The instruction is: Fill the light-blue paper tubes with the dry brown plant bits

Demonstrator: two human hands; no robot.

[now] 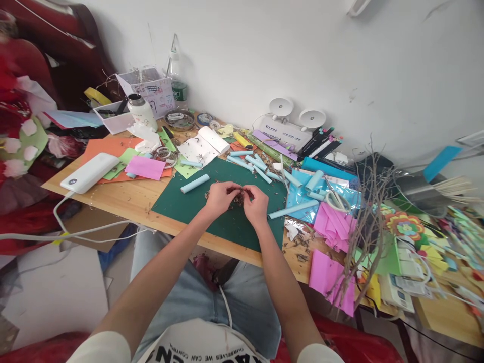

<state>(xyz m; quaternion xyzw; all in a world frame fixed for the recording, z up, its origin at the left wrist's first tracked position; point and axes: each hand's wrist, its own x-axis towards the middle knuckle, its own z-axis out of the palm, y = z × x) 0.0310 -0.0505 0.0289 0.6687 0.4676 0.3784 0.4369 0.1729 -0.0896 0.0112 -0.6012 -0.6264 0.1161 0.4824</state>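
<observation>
1. Nearest, below the front edge of the worktop (130,196): jeans (249,297) and, lower down, a white shirt (212,333) with black print.
2. Stretched over that edge, above the green mat (185,204): left grip (220,199) and right grip (255,204), side by side, fingertips almost meeting.
3. Pinched, thumb to forefinger, on both sides; apparently caught between the tips, a tiny dark piece of the brown scraps (238,200), too small to make out in detail.
4. Heaped on the mat, just under and between the two grips: the rest of those scraps, partly hidden by fingers, with crumbs strewn around and past the left grip.
5. Judged as the step in hand: working a scrap at the fingertips, directly over the heap; impossible to tell whether pulling apart or putting together. Likely called for next: a light, steady pinch from both sides, low over the mat, to avoid crushing or scattering anything so dry-looking.
6. Near the right wrist, off toward the right: a long tube (293,209), pale blue; farther over, crumpled pink paper (335,224).
7. Beyond the left grip, apart from it: a short tube (194,183), also pale blue.
8. Farthest: white roll (213,140), then bottle (178,88) against the wall (234,55).
</observation>
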